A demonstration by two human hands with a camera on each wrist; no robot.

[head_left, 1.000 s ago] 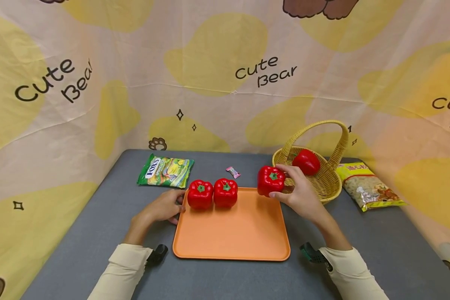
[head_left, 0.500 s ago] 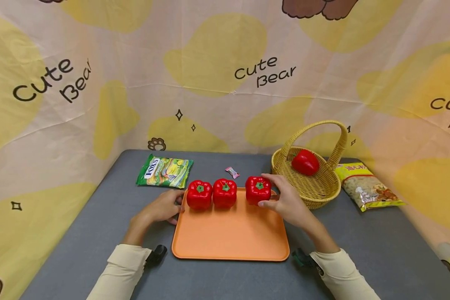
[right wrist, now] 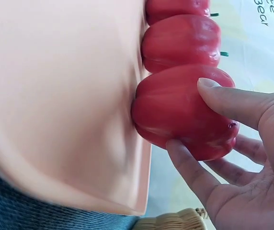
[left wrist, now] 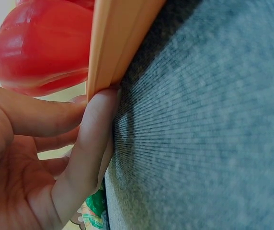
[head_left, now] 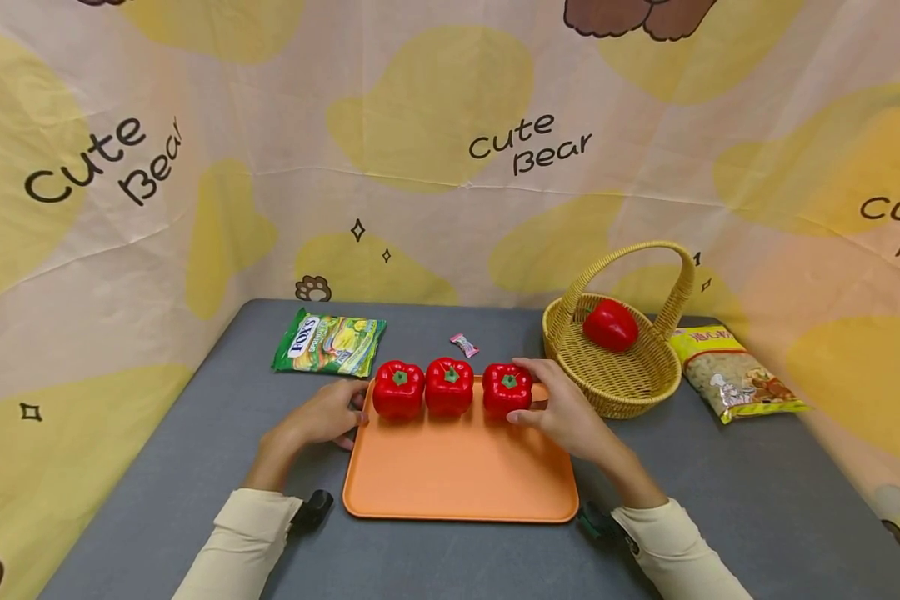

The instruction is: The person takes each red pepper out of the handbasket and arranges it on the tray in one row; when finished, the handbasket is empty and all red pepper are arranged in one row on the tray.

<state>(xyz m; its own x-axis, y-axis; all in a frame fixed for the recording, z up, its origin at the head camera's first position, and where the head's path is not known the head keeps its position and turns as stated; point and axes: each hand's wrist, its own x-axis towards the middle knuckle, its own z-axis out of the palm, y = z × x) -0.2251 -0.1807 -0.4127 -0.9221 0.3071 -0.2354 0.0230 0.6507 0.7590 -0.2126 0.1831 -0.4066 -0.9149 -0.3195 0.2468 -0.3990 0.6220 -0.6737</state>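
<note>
My left hand (head_left: 332, 414) pinches the left edge of the orange tray (head_left: 457, 475); in the left wrist view its thumb lies above the rim and a finger below. On the tray's far side, two red bell peppers stand upright side by side, a left pepper (head_left: 398, 390) and a middle pepper (head_left: 449, 387). With my right hand (head_left: 566, 410) I grip a third red bell pepper (right wrist: 180, 112) by its right side, thumb and fingers around it. Its base is at the tray's surface, a small gap from the middle pepper in the head view.
Behind the tray's right corner stands a yellow wicker basket (head_left: 622, 402) with one red bell pepper (head_left: 611, 325) inside. A yellow-topped food bag (head_left: 742, 375) lies right of it. A green FOX'S candy bag (head_left: 330, 343) and a small wrapped candy (head_left: 464, 344) lie at the back.
My right hand has brought the third bell pepper leftward and down from beside the basket to the tray, near the other two. The left hand stays at the tray's edge.
</note>
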